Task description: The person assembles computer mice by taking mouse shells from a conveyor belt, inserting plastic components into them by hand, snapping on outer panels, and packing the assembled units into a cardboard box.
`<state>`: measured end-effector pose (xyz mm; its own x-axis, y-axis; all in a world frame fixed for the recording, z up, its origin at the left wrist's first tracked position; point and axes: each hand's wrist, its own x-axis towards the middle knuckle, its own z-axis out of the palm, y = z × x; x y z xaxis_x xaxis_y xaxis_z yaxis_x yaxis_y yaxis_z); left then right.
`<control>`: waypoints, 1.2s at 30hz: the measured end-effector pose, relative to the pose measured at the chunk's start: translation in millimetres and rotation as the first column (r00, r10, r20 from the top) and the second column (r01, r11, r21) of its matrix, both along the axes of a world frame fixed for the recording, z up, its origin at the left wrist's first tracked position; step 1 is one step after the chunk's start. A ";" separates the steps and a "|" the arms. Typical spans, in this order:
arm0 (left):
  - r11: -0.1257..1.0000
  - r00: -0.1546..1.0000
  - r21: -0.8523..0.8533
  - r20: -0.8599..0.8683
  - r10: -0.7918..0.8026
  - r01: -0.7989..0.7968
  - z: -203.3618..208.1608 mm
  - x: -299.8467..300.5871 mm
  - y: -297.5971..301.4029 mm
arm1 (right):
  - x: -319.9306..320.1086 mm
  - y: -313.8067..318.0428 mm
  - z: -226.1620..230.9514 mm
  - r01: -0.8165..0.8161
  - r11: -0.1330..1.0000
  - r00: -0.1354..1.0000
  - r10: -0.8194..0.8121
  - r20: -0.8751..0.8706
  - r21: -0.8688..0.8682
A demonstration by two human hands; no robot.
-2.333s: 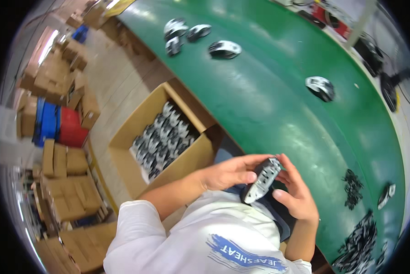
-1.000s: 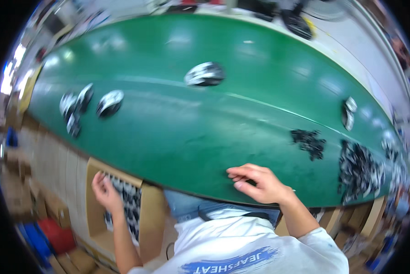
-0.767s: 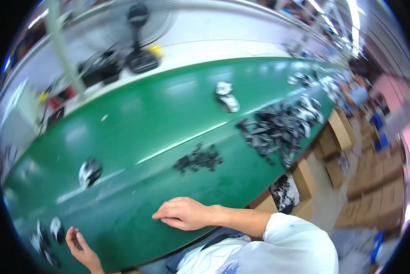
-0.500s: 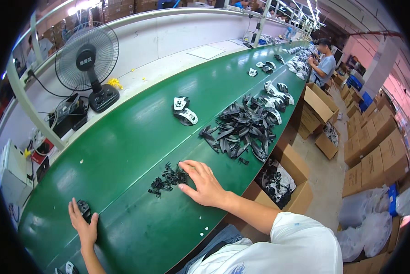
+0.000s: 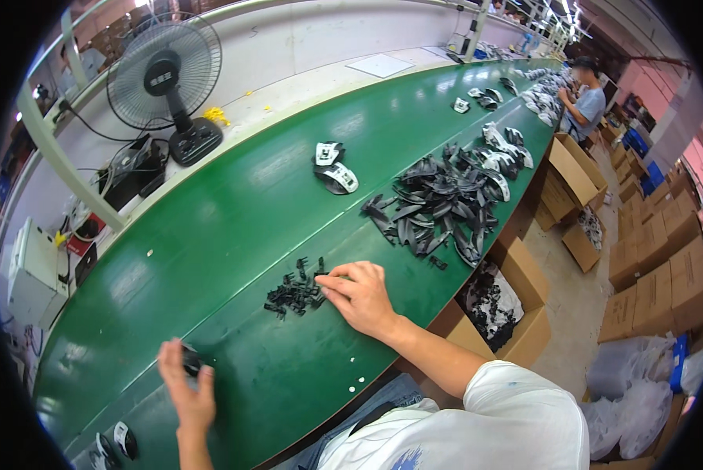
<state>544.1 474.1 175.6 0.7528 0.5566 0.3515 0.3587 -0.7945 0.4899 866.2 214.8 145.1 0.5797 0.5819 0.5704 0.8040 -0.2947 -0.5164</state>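
Note:
My left hand point(image 5: 189, 392), a little blurred, has its thumb and fingers around a dark computer-mouse shell point(image 5: 192, 360) on the green belt. The fingers of my right hand point(image 5: 361, 299) are pinched together at the right edge of a pile of small black plastic clips point(image 5: 289, 296). A thin black clip point(image 5: 319, 276) shows at those fingertips, partly hidden by them. Beyond the right hand lies a big heap of curved black shell pieces point(image 5: 438, 200). Two black-and-white mouse shells point(image 5: 337, 177) rest farther back on the belt.
A few mouse shells point(image 5: 124, 440) lie at the near left. Beyond the belt stands a fan point(image 5: 164, 74). Open cardboard boxes point(image 5: 528, 274) line the right edge, one holding black and white parts. A person point(image 5: 585, 102) works farther along, past piles of white shells point(image 5: 546, 94).
My left hand has moved right with the dark mouse shell. My right hand has shifted slightly right, its spread fingers now closed in a pinch at the clip pile. The whole view has shifted.

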 end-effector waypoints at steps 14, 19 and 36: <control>0.976 0.973 0.015 -0.076 0.218 -0.217 -28.6 -57.2 -48.8 | -22.9 2.4 11.1 -0.111 0.940 0.928 0.213 -0.304 0.322; 1.000 0.986 -0.015 -0.166 0.005 -0.008 -8.3 -28.4 -44.9 | -38.6 12.3 22.6 -0.231 0.911 0.745 0.391 -0.540 0.341; -0.233 0.699 -0.732 0.430 0.571 0.640 7.2 -21.5 -113.5 | -117.7 26.0 36.7 -0.489 0.720 0.161 0.629 -0.760 0.493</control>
